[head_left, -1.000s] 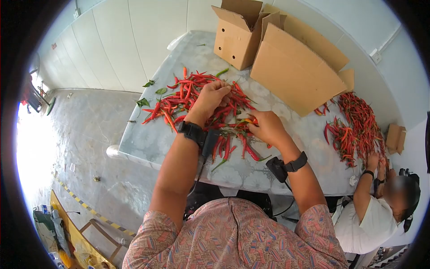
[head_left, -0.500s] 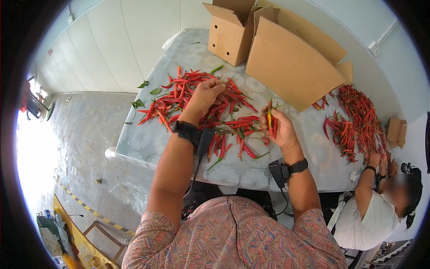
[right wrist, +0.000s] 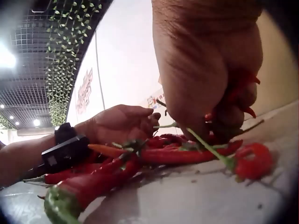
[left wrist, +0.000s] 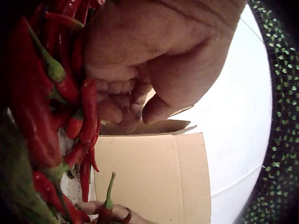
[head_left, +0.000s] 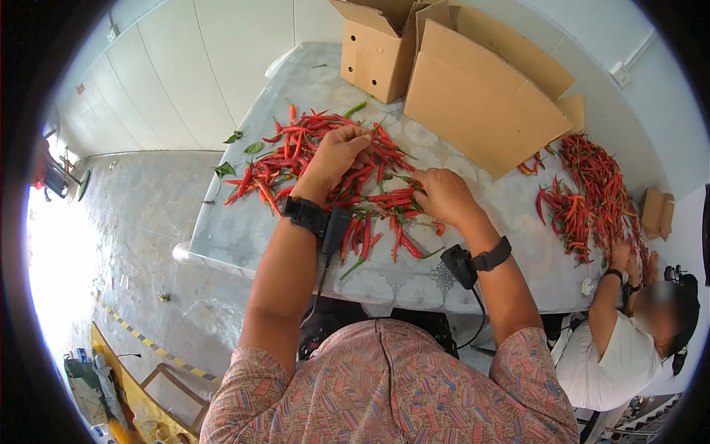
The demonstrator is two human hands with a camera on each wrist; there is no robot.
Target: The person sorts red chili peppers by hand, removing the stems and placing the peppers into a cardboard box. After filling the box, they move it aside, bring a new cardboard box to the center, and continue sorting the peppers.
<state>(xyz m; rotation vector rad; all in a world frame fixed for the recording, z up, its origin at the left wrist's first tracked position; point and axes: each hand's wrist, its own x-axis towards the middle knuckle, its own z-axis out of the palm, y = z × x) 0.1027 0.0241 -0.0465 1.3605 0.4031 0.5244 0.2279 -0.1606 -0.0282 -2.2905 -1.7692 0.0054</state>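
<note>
My left hand [head_left: 340, 157] hovers over the main pile of red chili peppers [head_left: 285, 152], its fingers loosely bent. In the left wrist view nothing shows between the thumb and fingertips of that left hand [left wrist: 154, 60]. My right hand [head_left: 448, 197] reaches down at the pile's right edge. The right wrist view shows this right hand [right wrist: 201, 70] curled round a few chili peppers [right wrist: 240, 88], red tips sticking out past the fingers. Its fingertips are right at more chili peppers [right wrist: 187, 156] on the table; what they touch there is hidden.
Two open cardboard boxes, a smaller box [head_left: 370, 59] and a larger box [head_left: 481, 103], stand at the back of the table [head_left: 518, 259]. Loose green leaves [head_left: 254, 148] lie left of the pile. At right, another person [head_left: 614, 355] handles a second chili pile [head_left: 592, 192].
My right hand lifted away to the right with a few chili peppers, one yellow-green, then came back down to the pile. The left hand stayed nearly still.
</note>
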